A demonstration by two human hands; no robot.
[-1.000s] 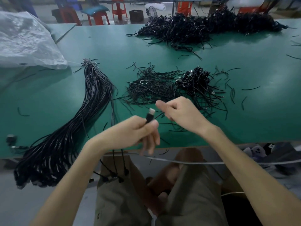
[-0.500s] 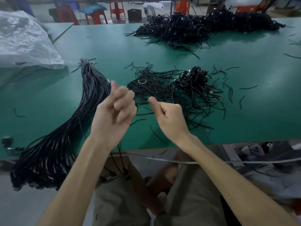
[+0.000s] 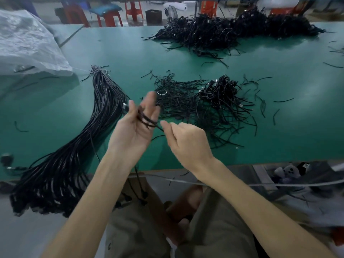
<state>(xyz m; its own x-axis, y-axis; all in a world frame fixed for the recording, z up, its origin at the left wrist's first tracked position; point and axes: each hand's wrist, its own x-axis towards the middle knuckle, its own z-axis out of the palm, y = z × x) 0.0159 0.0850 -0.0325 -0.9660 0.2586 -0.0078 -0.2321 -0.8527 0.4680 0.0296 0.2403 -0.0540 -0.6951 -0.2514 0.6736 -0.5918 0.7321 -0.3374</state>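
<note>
My left hand [image 3: 134, 125] is raised palm up over the green table [image 3: 279, 127], fingers fairly straight. A black cable [image 3: 146, 119] is looped in coils around those fingers, and its silver plug [image 3: 125, 106] shows beside the thumb. My right hand [image 3: 186, 140] is just to the right, fingers curled, pinching the cable's free run at the fingertips. More of the cable hangs down off the table edge toward my lap.
A long tied bundle of black cables [image 3: 78, 146] lies on the left and droops over the front edge. Loose ties and coiled cables [image 3: 208, 103] lie ahead. A large cable heap [image 3: 232, 32] sits at the back, a white plastic bag [image 3: 26, 45] far left.
My left hand went from a fist to an opened palm with the cable now wound round its fingers. My right hand has shifted right and lower, drawing the cable across.
</note>
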